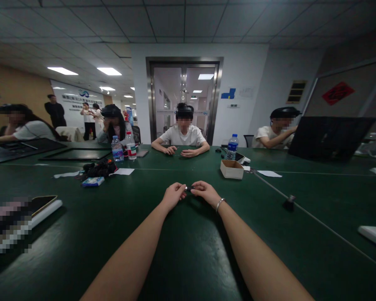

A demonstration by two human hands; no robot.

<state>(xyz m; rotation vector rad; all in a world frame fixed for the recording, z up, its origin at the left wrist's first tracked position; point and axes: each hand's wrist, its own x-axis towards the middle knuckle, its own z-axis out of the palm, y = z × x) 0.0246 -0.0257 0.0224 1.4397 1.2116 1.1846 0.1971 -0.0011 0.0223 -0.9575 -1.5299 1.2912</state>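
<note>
Above the green table (119, 217), a small dark object with a shiny metal end (189, 188) spans the gap between my two hands. My left hand (174, 195) pinches around its metal end. The fingers of my right hand (206, 192), with a silver bracelet at the wrist, close on the dark end. The object is too small to name with certainty. Parts of it are hidden by my fingertips.
An open cardboard box (232, 169) and a water bottle (232, 146) stand ahead right. A black binder clip (290, 202) lies at right. Ahead left are black cables (98, 168), a blue packet (93, 182) and two bottles. A person (183, 136) sits opposite.
</note>
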